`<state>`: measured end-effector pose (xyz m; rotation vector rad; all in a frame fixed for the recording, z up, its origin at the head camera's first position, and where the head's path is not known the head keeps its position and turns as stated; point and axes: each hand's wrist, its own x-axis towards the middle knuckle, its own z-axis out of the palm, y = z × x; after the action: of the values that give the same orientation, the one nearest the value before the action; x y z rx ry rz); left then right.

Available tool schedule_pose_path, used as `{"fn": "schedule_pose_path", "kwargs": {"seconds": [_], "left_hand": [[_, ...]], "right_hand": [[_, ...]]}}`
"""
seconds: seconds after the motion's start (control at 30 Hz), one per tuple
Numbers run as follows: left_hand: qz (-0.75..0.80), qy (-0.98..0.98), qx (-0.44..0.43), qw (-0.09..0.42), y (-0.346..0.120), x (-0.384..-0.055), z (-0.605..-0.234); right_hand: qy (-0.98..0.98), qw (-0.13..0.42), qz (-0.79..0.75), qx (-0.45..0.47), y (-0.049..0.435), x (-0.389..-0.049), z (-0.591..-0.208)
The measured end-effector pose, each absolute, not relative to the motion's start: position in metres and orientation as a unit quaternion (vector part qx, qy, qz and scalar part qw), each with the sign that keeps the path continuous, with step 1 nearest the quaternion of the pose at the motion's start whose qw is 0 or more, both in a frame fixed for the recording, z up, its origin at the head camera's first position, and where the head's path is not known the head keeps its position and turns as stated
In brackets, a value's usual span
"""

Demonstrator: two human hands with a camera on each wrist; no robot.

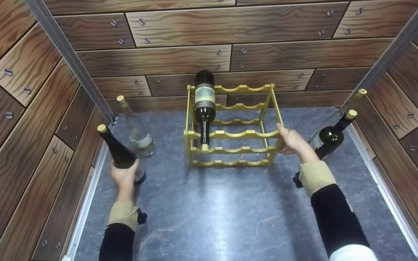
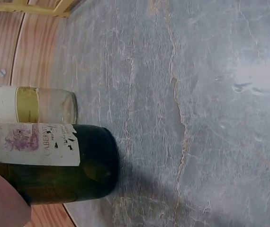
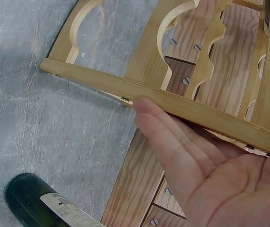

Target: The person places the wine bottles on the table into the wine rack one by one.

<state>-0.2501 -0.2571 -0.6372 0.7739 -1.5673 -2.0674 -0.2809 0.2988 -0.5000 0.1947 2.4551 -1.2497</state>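
Observation:
My left hand [image 1: 123, 177] grips a dark green wine bottle [image 1: 117, 146] round its body at the left side, its corked neck tilted away to the upper left. In the left wrist view, the bottle's base and torn Cabernet label [image 2: 40, 144] show just over the floor. My right hand [image 1: 294, 141] touches the right front corner of a wooden wine rack [image 1: 230, 135]; fairly straight fingers lie along the outside of its post [image 3: 173, 101] in the right wrist view. One dark wine bottle [image 1: 205, 96] lies on the rack's top tier at its left end, neck toward me.
A clear corked bottle [image 1: 142, 141] stands behind the left hand's bottle. Right of the rack stand a dark bottle [image 1: 330, 137] and another clear bottle [image 1: 354, 99]. Wood-patterned walls [image 1: 180, 29] enclose the grey marbled floor [image 1: 216, 217] on three sides.

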Motion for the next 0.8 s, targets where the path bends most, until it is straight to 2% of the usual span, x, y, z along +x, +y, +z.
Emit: {"fn": "schedule_pose_path", "kwargs": {"seconds": [0.1,0.8], "left_hand": [[-0.647,-0.668,0.283,0.235,-0.255,-0.248,-0.64],[-0.594,-0.721,0.247,0.258,-0.241,-0.248,-0.586]], "right_hand": [[0.874,0.186,-0.444,0.075,0.299,-0.28,-0.5],[0.87,0.181,-0.45,0.086,0.297,-0.281,-0.502]]}}
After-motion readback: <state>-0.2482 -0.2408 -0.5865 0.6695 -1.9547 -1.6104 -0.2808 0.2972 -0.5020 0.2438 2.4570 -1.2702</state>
